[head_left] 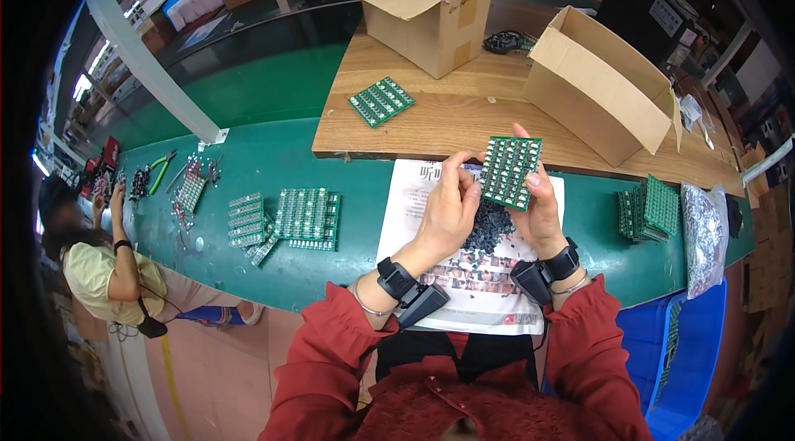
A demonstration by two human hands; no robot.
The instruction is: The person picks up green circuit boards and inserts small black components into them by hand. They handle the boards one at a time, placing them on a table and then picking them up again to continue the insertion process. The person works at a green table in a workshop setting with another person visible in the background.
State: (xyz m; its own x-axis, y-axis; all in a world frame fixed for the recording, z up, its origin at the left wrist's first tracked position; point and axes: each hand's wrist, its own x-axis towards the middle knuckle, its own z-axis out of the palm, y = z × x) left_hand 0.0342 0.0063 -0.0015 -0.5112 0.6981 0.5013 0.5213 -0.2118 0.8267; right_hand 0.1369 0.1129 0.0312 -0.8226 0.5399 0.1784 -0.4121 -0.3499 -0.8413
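Note:
A green circuit board (511,172) set with rows of small pale parts is held up over the bench. My right hand (540,207) grips it by the right edge, thumb on the front and fingers behind. My left hand (449,211) is closed at the board's left edge, its fingers bent and thumb drawn in. Whatever those fingertips pinch is too small or hidden to name. Beneath both hands a heap of small black parts (489,230) lies on a printed paper sheet (406,230). The board and my hands cover part of the heap.
Populated boards lie left (306,213) and stand stacked right (650,207), beside a clear bag (704,234). Another board (381,101) rests on the wooden top, near two open cartons (422,27) (596,85). A blue bin (704,350) sits lower right. A co-worker (108,275) works far left.

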